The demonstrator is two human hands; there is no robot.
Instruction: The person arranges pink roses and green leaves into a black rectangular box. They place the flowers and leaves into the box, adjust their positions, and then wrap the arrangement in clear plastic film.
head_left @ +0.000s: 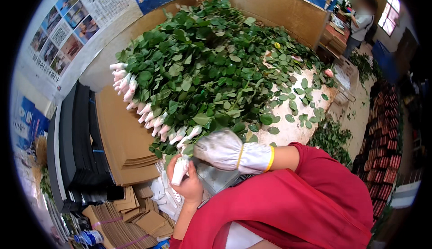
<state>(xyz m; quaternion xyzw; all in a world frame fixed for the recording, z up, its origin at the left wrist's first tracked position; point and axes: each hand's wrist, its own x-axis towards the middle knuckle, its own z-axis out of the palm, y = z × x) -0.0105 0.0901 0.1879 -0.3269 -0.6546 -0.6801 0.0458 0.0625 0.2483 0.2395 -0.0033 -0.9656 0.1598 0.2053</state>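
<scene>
My left hand (193,187) is bare and closed around a flower bud in a white mesh sleeve (181,170). The sleeved end points down toward me, and green leaves show at its upper end. Right beside it, my right hand (219,149) wears a whitish work glove with a yellow-edged cuff. That glove is smeared by motion and its fingertips are hidden, so its grip does not show. Just beyond both hands lies a big heap of leafy green flower stems (202,73). Along its left edge stick out several more white-sleeved buds (156,122).
Flat cardboard sheets (123,132) and black panels (74,136) stand at the left. Bundled cardboard pieces (119,224) and white mesh sleeves (164,195) lie below. Loose leaves litter the pale tabletop (285,130). Another person (360,24) stands far right, near stacked reddish-brown packs (380,159).
</scene>
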